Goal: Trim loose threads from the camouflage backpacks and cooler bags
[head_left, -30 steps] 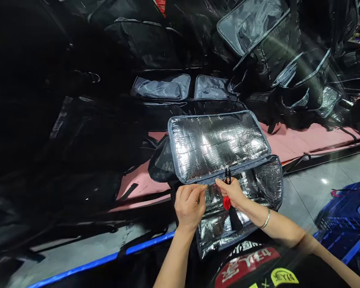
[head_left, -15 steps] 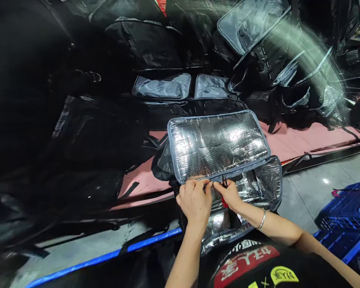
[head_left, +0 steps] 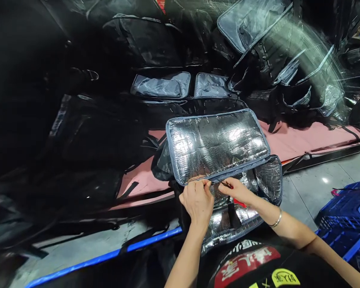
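An insulated bag with a silver foil lining lies before me, its foil-lined lid (head_left: 219, 144) folded up and edged in grey-blue binding. My left hand (head_left: 198, 198) is closed at the lid's lower edge, thumb and forefinger pinching the binding. Just to its right, my right hand (head_left: 237, 190) is closed around small thread snips (head_left: 239, 203); a red part shows under the palm and dark tips show by the fingers. Below both hands lies the foil inside of the bag (head_left: 268, 180), with a dark strap across it.
Black bags (head_left: 150, 44) with grey linings are heaped behind, over a pink-covered surface (head_left: 297, 136). Blue plastic crates (head_left: 345, 212) stand on the tiled floor at right. A blue bar (head_left: 102, 258) runs along the lower left.
My right hand has drawn right, away from my left, and turned with the snips from upright to slanted. The left hand keeps its pinch on the lid's edge.
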A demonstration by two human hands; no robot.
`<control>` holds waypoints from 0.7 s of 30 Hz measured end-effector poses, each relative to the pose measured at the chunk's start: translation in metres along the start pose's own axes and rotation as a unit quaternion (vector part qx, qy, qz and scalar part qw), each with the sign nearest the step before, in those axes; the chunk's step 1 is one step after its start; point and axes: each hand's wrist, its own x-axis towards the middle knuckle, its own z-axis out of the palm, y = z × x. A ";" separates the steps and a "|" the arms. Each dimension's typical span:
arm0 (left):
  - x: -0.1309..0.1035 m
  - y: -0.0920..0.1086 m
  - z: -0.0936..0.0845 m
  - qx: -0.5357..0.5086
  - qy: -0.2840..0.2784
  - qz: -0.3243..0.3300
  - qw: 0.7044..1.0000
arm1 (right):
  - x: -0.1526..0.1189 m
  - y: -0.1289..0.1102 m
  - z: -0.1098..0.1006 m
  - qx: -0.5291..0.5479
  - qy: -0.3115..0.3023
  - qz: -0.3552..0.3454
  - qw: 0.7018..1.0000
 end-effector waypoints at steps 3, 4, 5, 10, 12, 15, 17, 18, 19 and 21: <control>-0.001 0.000 0.001 -0.003 0.001 -0.003 1.000 | -0.008 -0.017 -0.019 -0.104 -0.045 -0.035 0.993; -0.002 0.001 0.002 -0.003 0.001 -0.004 1.000 | -0.009 -0.024 -0.024 -0.155 -0.040 -0.039 0.986; -0.002 0.001 0.002 -0.003 0.002 -0.004 1.000 | -0.010 -0.032 -0.028 -0.210 -0.029 -0.039 0.976; -0.005 0.001 0.002 -0.006 0.005 0.004 1.000 | -0.002 -0.070 -0.033 -0.395 -0.020 -0.029 0.918; -0.005 0.001 0.002 -0.005 0.002 0.005 1.000 | 0.002 -0.078 -0.031 -0.429 -0.030 -0.024 0.902; -0.006 0.001 0.002 0.003 0.000 0.006 1.000 | 0.008 -0.083 -0.028 -0.470 -0.038 -0.018 0.882; -0.006 0.001 0.002 0.008 -0.001 0.005 1.000 | 0.011 -0.085 -0.027 -0.490 -0.057 -0.013 0.870; -0.006 0.001 0.002 0.010 -0.001 0.005 1.000 | 0.012 -0.085 -0.026 -0.499 -0.067 -0.010 0.864; -0.006 0.001 0.002 0.010 -0.002 0.005 1.000 | 0.014 -0.087 -0.026 -0.507 -0.076 -0.005 0.859; -0.006 0.001 0.001 0.010 -0.005 0.004 1.000 | 0.016 -0.090 -0.024 -0.523 -0.087 0.003 0.848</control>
